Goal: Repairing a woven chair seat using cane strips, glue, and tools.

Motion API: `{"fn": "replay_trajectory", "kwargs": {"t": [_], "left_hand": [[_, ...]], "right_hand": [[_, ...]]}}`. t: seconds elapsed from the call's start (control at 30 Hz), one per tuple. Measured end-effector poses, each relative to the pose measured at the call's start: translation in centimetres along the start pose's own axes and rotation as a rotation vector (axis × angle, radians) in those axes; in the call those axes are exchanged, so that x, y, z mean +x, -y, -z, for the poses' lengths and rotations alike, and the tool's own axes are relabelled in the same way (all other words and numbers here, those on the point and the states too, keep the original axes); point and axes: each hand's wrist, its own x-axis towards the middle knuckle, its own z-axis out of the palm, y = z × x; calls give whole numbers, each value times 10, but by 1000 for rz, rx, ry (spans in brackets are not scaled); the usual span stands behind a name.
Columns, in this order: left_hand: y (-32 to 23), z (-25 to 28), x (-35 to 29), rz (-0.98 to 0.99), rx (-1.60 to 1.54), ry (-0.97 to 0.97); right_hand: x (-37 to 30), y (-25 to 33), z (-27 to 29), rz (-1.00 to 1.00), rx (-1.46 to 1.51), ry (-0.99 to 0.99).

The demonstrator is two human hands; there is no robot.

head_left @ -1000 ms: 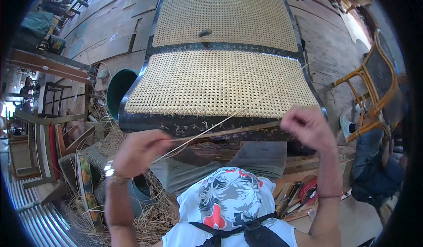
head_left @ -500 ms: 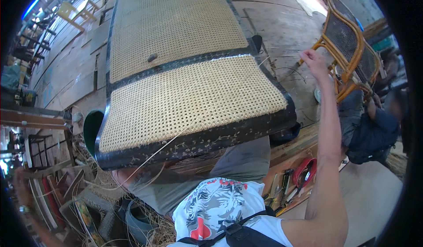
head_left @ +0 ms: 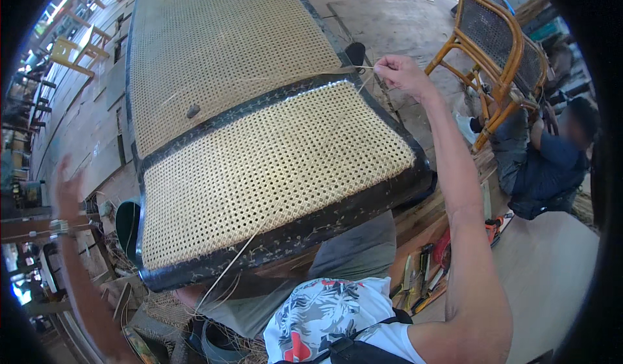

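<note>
One cane strand (head_left: pixel 365 67), pinched in my right hand (head_left: pixel 399 75), runs leftward, far end lost; my left hand (head_left: pixel 67 185) blurs, grip unclear.

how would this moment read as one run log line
left hand: out left, blurred, hold unclear | right hand: pinching pale strand | nearby: woven cane panel, black frame, rattan chair

Over to the right I see a rattan-framed chair (head_left: pixel 491 36) with a dark woven back, a co-worker (head_left: pixel 561 153) in dark clothes close beside it; across the plank floor (head_left: pixel 383 18), a yellow chair (head_left: pixel 63 52) stands far left.
</note>
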Motion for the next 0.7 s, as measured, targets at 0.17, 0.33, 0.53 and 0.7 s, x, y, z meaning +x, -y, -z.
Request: {"fn": "replay_trajectory", "kwargs": {"t": [0.17, 0.33, 0.53, 0.7], "left_hand": [[-255, -211, -36, 10, 18, 345], [-319, -294, -61, -12, -91, 535], [-346, -324, -69, -145, -107, 507], [-313, -316, -45, -144, 55, 232]], "right_hand": [[14, -15, 31, -101, -70, 56], [44, -70, 49, -204, -116, -45], [44, -156, 109, -408, -900, -595], [18, -170, 129, -324, -769, -661]]}}
